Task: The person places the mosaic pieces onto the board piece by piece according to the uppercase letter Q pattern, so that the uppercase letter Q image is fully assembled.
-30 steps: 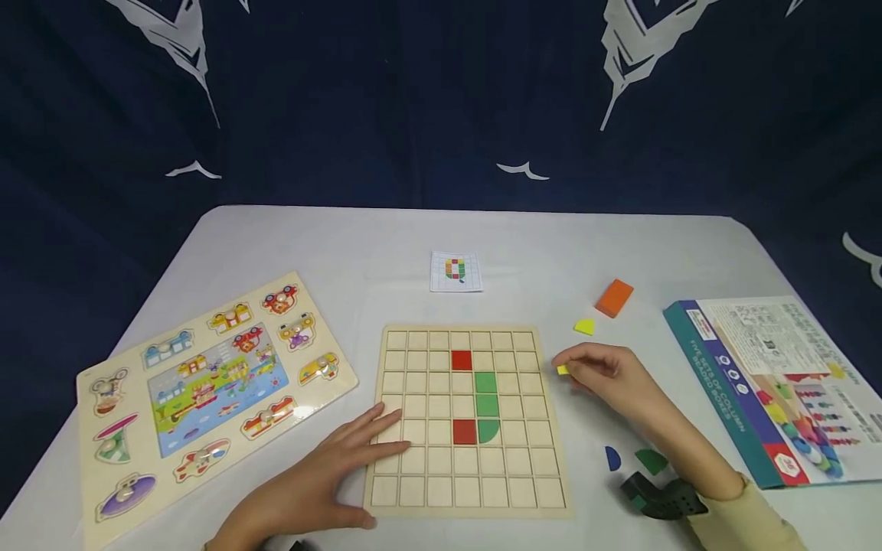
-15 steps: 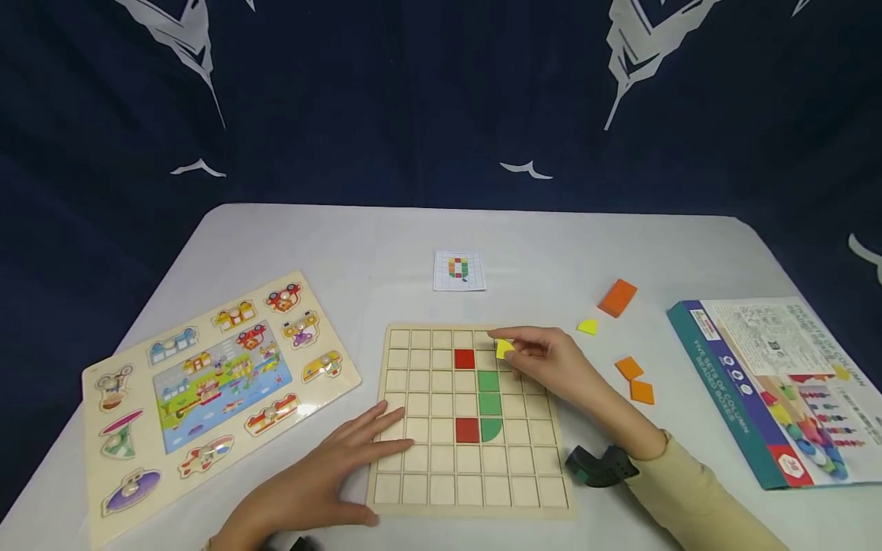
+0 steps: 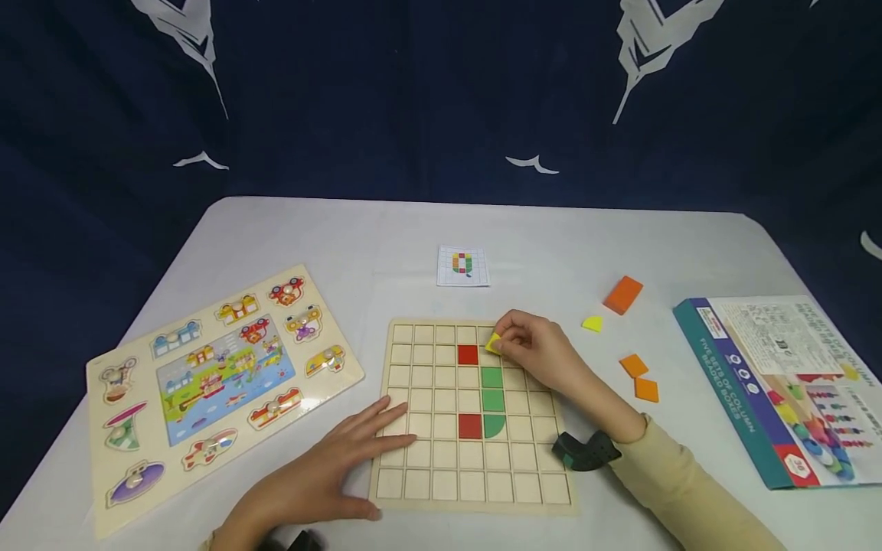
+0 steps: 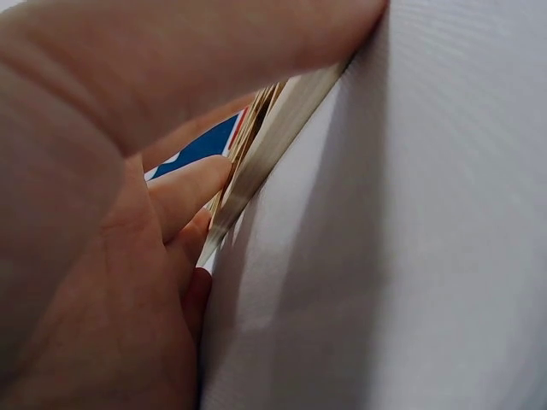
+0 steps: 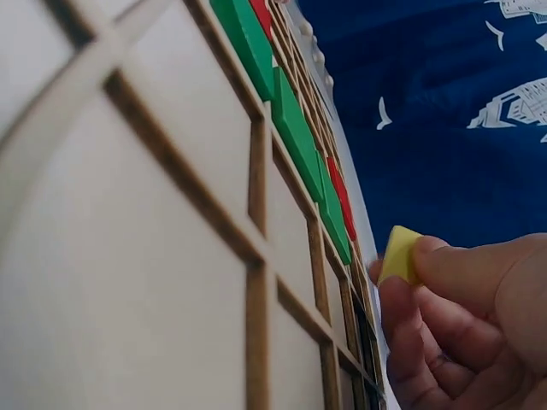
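My right hand (image 3: 537, 348) pinches a yellow quarter-round piece (image 3: 493, 343) between thumb and fingers, over the upper right part of the wooden grid board (image 3: 475, 508). In the right wrist view that yellow piece (image 5: 398, 256) shows just off the board's surface. On the board lie two red squares (image 3: 468, 355), two green squares (image 3: 492, 377) and a green quarter-round piece (image 3: 494, 425). My left hand (image 3: 324, 467) rests with spread fingers at the board's left edge, fingertips on the rim. The left wrist view shows the thumb and fingers along the board's side (image 4: 282, 128).
Right of the board lie a yellow quarter-round (image 3: 592, 324), two orange squares (image 3: 646, 389) and an orange block (image 3: 623, 295). A pattern card (image 3: 463, 266) sits behind it. A picture peg puzzle (image 3: 331, 398) lies left; a blue-green box (image 3: 723, 405) lies far right.
My right hand has carried the yellow piece leftward from beside the board to over its upper right cells, beside the upper red square. The left hand stays at the board's edge.
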Demonstrator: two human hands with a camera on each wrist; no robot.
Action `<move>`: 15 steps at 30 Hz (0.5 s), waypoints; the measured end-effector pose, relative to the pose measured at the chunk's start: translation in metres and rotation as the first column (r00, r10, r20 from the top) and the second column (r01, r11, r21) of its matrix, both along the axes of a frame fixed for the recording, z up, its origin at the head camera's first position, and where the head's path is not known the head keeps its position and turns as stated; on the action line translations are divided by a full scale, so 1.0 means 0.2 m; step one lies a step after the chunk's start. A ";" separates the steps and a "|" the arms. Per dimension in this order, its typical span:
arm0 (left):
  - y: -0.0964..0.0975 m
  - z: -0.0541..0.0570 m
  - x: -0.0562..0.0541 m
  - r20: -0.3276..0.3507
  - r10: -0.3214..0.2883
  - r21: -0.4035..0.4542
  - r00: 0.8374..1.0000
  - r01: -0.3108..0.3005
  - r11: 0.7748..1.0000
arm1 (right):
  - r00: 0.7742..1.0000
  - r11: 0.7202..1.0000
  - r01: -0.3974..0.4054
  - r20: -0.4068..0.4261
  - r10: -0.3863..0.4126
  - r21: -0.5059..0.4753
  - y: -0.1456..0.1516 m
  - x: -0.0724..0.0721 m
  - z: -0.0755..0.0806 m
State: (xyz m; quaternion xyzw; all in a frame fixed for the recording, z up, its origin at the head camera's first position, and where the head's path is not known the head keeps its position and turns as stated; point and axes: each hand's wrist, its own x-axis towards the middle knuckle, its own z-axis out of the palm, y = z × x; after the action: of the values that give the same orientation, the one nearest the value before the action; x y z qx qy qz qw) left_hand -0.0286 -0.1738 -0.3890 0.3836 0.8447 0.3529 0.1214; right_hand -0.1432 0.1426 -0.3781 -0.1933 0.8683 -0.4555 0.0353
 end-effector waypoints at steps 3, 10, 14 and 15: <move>0.00 0.00 0.00 0.003 0.003 -0.003 1.000 -0.003 1.000 | 1.000 1.000 0.007 -0.011 -0.007 0.023 -0.01 0.00 0.00; 0.00 0.00 0.00 0.019 0.006 -0.001 1.000 -0.006 1.000 | 0.999 0.996 0.009 -0.054 -0.005 0.083 -0.03 0.01 -0.01; 0.00 0.00 0.00 0.011 0.002 0.004 1.000 -0.002 1.000 | 0.997 0.994 -0.013 -0.074 0.021 0.104 -0.03 0.01 -0.01; 0.00 0.00 0.00 0.015 0.001 0.003 1.000 -0.002 1.000 | 0.997 0.994 -0.019 -0.077 0.027 0.109 -0.03 0.01 -0.01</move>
State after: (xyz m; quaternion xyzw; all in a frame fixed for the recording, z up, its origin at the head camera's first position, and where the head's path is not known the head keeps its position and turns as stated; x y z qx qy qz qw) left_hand -0.0295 -0.1735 -0.3885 0.3806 0.8435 0.3572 0.1267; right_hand -0.1404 0.1371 -0.3798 -0.2188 0.8901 -0.3994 0.0169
